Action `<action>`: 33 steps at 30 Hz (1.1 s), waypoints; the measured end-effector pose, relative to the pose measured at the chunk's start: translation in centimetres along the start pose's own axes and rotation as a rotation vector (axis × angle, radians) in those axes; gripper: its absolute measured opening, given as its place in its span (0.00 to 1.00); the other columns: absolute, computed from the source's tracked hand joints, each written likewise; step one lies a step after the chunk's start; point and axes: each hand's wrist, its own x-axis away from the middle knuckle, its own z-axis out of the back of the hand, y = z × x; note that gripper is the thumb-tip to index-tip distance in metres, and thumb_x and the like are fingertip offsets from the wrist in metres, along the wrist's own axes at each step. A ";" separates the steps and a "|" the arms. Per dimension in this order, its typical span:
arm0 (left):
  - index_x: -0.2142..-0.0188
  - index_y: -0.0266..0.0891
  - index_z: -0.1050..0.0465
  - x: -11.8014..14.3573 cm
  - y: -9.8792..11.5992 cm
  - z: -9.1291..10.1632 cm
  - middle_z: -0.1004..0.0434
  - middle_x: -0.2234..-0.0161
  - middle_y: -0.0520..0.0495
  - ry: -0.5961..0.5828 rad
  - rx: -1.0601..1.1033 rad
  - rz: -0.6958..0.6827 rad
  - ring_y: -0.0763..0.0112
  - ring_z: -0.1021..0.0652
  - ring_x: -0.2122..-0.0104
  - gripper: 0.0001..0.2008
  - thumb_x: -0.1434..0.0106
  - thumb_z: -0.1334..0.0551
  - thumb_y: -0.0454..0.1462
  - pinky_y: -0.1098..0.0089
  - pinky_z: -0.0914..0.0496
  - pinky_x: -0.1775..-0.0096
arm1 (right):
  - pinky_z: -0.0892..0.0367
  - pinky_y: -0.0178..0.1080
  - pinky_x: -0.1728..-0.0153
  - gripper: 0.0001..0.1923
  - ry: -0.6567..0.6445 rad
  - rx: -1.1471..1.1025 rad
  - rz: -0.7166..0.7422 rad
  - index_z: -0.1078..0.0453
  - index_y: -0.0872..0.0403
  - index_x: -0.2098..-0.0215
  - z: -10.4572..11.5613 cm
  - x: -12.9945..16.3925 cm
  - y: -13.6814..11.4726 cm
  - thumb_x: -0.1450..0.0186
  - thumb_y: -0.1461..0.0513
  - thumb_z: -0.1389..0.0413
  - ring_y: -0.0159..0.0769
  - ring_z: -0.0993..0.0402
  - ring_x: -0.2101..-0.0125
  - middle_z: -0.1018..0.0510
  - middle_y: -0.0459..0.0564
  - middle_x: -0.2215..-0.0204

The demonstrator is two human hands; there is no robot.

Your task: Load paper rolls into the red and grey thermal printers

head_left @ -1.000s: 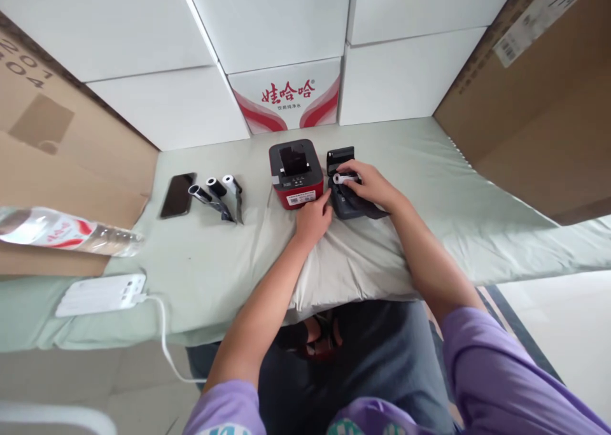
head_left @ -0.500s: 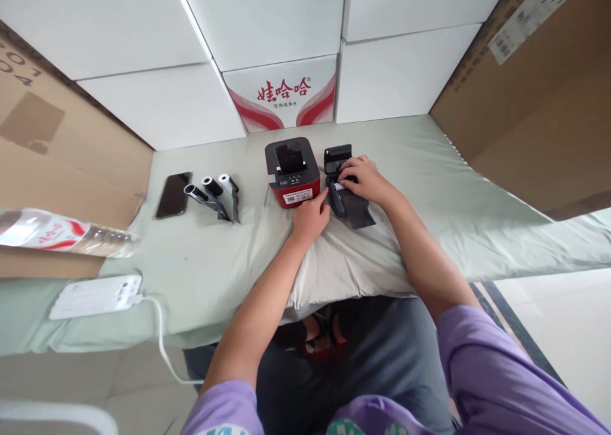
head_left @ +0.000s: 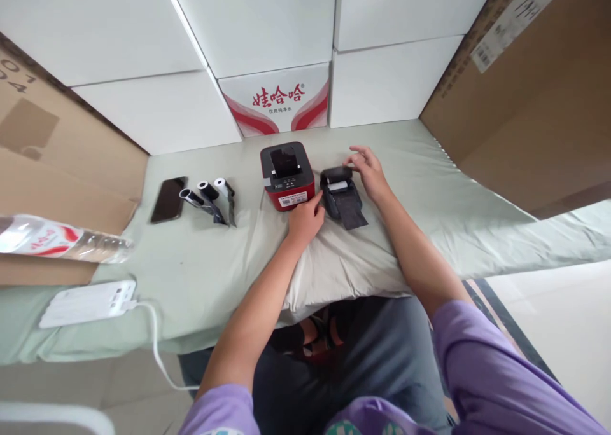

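The small black printer (head_left: 333,207) sits on the desk (head_left: 214,263), right of the red printer (head_left: 286,182). The white roll (head_left: 338,186) now lies inside, its dark strip (head_left: 352,214) spilling near-right; the lid (head_left: 337,174) has tipped lower, unclosed. My hands are apart: right hand (head_left: 371,173) loose-fingered at the lid, left hand (head_left: 305,219) beside the printer, its grip unclear.

Left forearm (head_left: 261,298) slants forward and inward; left hand (head_left: 304,222) held low, back upward, index finger extended, remaining fingers partly hidden. Right forearm (head_left: 420,250) angles inward from right; right hand (head_left: 370,173) loosely spread, fingers slightly bent, pointing left. Hands near each other, not touching.
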 end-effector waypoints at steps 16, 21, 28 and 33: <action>0.29 0.47 0.38 0.1 -0.1 0.1 0.16 0.58 0.46 -0.010 0.074 -0.042 0.64 0.19 0.60 0.30 0.29 0.44 0.36 0.69 0.30 0.57 | 0.41 0.57 0.32 0.29 -0.369 -0.263 -0.178 0.29 0.49 0.41 1.6 0.5 0.8 0.40 0.56 0.36 0.49 0.29 0.38 0.24 0.55 0.39; 0.26 0.47 0.46 0.0 -0.2 0.0 0.17 0.58 0.46 -0.016 0.073 -0.075 0.65 0.20 0.62 0.34 0.29 0.45 0.35 0.69 0.31 0.58 | 0.38 0.58 0.34 0.30 -0.411 -0.286 -0.142 0.27 0.49 0.42 1.4 0.4 1.2 0.42 0.53 0.33 0.50 0.27 0.41 0.22 0.53 0.42; 0.25 0.51 0.49 0.3 -0.1 0.1 0.17 0.59 0.46 -0.039 0.001 -0.144 0.66 0.20 0.64 0.33 0.28 0.45 0.35 0.71 0.31 0.60 | 0.35 0.58 0.37 0.28 -0.445 -0.217 -0.089 0.27 0.50 0.44 1.5 0.2 1.5 0.41 0.52 0.33 0.50 0.26 0.44 0.21 0.53 0.44; 0.26 0.52 0.48 0.3 -0.2 0.1 0.17 0.59 0.47 -0.051 0.024 -0.170 0.68 0.20 0.64 0.33 0.27 0.45 0.36 0.72 0.32 0.61 | 0.35 0.57 0.37 0.27 -0.399 -0.226 -0.090 0.26 0.50 0.46 1.1 0.6 1.4 0.41 0.51 0.34 0.49 0.25 0.46 0.19 0.52 0.48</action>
